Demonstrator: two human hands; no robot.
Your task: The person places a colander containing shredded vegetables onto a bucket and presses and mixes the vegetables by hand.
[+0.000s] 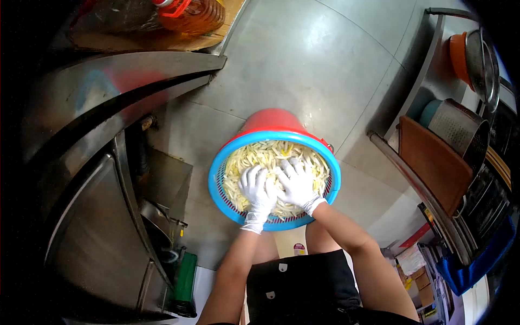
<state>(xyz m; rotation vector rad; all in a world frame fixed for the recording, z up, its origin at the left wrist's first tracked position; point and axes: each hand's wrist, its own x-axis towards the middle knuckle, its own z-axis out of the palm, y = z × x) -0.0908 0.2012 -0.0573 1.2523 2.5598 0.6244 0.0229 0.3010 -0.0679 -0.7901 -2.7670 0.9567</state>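
Note:
A blue slatted plastic basket (214, 184) sits in the mouth of a red bucket (272, 118) on the floor in front of me. Pale, whitish-yellow cut vegetable strips (264, 155) fill the basket; their exact kind I cannot make out. My left hand (257, 190), in a white glove, rests on the strips at the left of centre with fingers spread. Beside it, my right hand (296, 184), gloved the same way, presses flat on the heap, fingers apart. The thumbs are close together. Neither hand grips anything visible.
On my left runs a stainless steel counter (81, 216), with an oil-like bottle (192, 16) on a shelf beyond. To the right, a metal rack holds a brown board (433, 162), a perforated metal strainer (457, 127) and an orange basin (459, 57). Grey floor tiles (314, 54) lie ahead.

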